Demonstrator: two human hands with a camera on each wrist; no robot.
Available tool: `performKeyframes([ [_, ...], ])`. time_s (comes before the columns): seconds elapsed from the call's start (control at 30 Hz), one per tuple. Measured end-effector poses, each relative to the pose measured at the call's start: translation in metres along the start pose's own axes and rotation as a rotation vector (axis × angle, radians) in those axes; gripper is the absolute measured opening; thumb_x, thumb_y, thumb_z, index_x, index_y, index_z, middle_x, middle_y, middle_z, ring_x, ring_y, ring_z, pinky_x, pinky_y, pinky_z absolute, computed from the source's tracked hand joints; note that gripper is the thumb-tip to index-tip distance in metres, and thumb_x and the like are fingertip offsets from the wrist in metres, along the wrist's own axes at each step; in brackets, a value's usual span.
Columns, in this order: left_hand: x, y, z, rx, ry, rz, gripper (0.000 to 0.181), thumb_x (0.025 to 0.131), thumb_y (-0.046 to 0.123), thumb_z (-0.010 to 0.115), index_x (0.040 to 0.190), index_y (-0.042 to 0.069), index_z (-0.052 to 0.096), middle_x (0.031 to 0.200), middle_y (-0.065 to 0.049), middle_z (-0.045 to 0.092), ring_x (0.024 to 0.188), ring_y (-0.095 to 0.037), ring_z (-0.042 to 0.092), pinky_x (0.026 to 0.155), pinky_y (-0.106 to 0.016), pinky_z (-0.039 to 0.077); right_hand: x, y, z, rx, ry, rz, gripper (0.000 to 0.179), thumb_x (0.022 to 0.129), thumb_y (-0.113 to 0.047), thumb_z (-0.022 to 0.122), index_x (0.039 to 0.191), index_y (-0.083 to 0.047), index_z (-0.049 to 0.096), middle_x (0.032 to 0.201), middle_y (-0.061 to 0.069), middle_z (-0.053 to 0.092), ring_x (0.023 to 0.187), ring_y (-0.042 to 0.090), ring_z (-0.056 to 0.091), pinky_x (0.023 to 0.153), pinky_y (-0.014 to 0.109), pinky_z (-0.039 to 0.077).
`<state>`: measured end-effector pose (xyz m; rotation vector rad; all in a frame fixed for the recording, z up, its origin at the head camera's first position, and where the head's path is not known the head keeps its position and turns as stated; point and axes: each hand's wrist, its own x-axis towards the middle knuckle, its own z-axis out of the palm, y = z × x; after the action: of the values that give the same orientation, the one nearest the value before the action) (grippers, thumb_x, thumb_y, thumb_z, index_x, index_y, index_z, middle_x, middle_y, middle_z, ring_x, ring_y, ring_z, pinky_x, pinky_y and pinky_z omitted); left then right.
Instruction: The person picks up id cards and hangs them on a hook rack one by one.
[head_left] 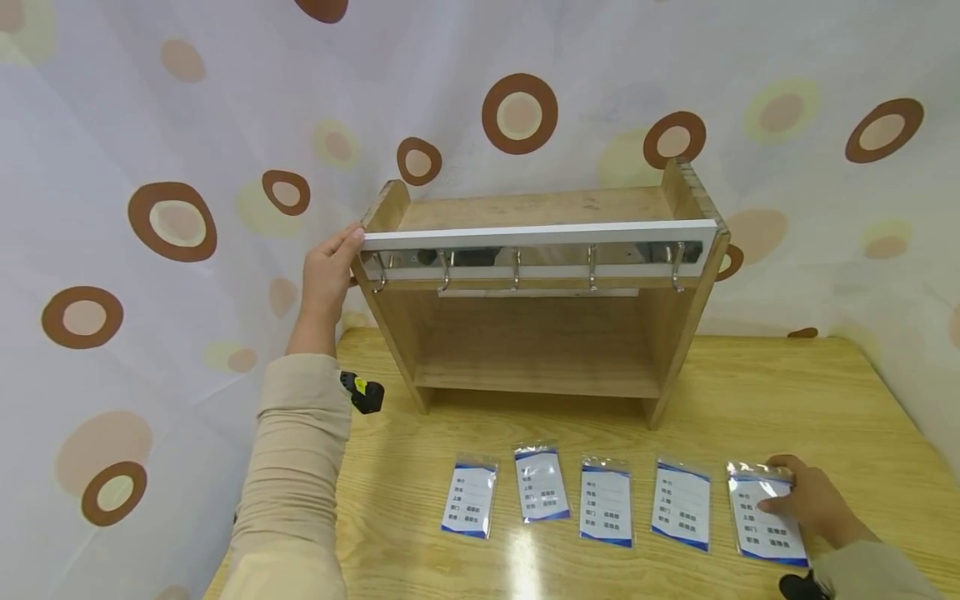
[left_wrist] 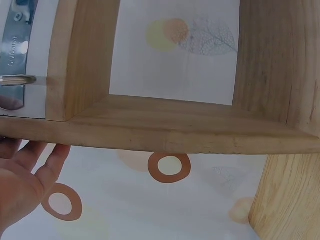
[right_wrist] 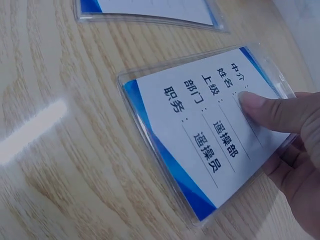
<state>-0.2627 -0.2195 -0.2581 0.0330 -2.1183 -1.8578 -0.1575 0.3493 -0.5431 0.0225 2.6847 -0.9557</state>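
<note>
My left hand (head_left: 330, 267) is at the upper left front corner of a wooden shelf unit (head_left: 536, 346). In the left wrist view its extended fingers (left_wrist: 52, 165) touch the outer side of the side panel; the thumb is hidden there. My right hand (head_left: 813, 500) pinches the rightmost name badge (head_left: 768, 533), a white and blue card in a clear plastic sleeve. Its thumb (right_wrist: 257, 104) presses the printed face, with fingers beneath the edge. In the right wrist view, the badge (right_wrist: 200, 130) is tilted close over the table.
A white rail with several metal hooks (head_left: 517, 268) runs across the unit's upper front. To the left of the held badge, several similar badges (head_left: 606, 504) lie in a row on the wooden table (head_left: 408, 500). A patterned cloth (head_left: 585, 50) hangs behind.
</note>
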Motion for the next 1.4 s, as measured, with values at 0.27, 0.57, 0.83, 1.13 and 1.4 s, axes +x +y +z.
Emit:
performKeyframes([
  [0.27, 0.002, 0.002, 0.000, -0.020, -0.014, -0.063, 0.044, 0.086, 0.031, 0.052, 0.123, 0.007, 0.049, 0.127, -0.009, 0.042, 0.107, -0.020, 0.043, 0.088, -0.045, 0.034, -0.013, -0.007, -0.006, 0.103, 0.089, -0.008, 0.062, 0.080, -0.036, 0.060, 0.118, 0.007, 0.036, 0.093, 0.022, 0.048, 0.074, 0.022, 0.047, 0.057, 0.029, 0.039],
  [0.57, 0.003, 0.003, 0.002, -0.020, -0.014, -0.066, 0.043, 0.085, 0.030, 0.053, 0.121, 0.006, 0.050, 0.122, -0.010, 0.045, 0.104, -0.020, 0.044, 0.088, -0.046, 0.034, -0.023, -0.025, -0.009, 0.178, 0.153, 0.000, 0.051, 0.088, -0.032, 0.047, 0.120, 0.007, 0.036, 0.086, 0.012, 0.039, 0.064, 0.014, 0.040, 0.050, 0.027, 0.039],
  [0.83, 0.003, 0.005, 0.005, -0.029, 0.011, -0.084, 0.044, 0.084, 0.032, 0.055, 0.120, 0.007, 0.051, 0.121, -0.009, 0.045, 0.105, -0.020, 0.043, 0.088, -0.045, 0.034, -0.026, -0.040, -0.015, 0.200, 0.201, -0.061, 0.041, 0.091, -0.022, 0.044, 0.119, 0.007, 0.038, 0.096, 0.018, 0.050, 0.068, 0.008, 0.048, 0.054, 0.026, 0.044],
  [1.13, 0.001, 0.008, 0.007, -0.040, 0.043, -0.100, 0.039, 0.084, 0.028, 0.056, 0.116, 0.007, 0.054, 0.114, -0.006, 0.047, 0.097, -0.019, 0.045, 0.086, -0.044, 0.035, -0.019, -0.054, -0.023, 0.200, 0.290, -0.144, 0.041, 0.091, -0.027, 0.043, 0.122, 0.000, 0.040, 0.096, 0.013, 0.051, 0.069, 0.006, 0.050, 0.057, 0.024, 0.046],
  [1.4, -0.001, 0.009, 0.008, -0.059, 0.066, -0.131, 0.036, 0.083, 0.027, 0.057, 0.113, 0.007, 0.055, 0.113, -0.005, 0.047, 0.099, -0.018, 0.043, 0.085, -0.045, 0.033, -0.029, -0.089, -0.033, 0.197, 0.350, -0.197, 0.039, 0.090, -0.024, 0.046, 0.120, 0.001, 0.042, 0.088, 0.010, 0.050, 0.067, 0.009, 0.046, 0.054, 0.021, 0.043],
])
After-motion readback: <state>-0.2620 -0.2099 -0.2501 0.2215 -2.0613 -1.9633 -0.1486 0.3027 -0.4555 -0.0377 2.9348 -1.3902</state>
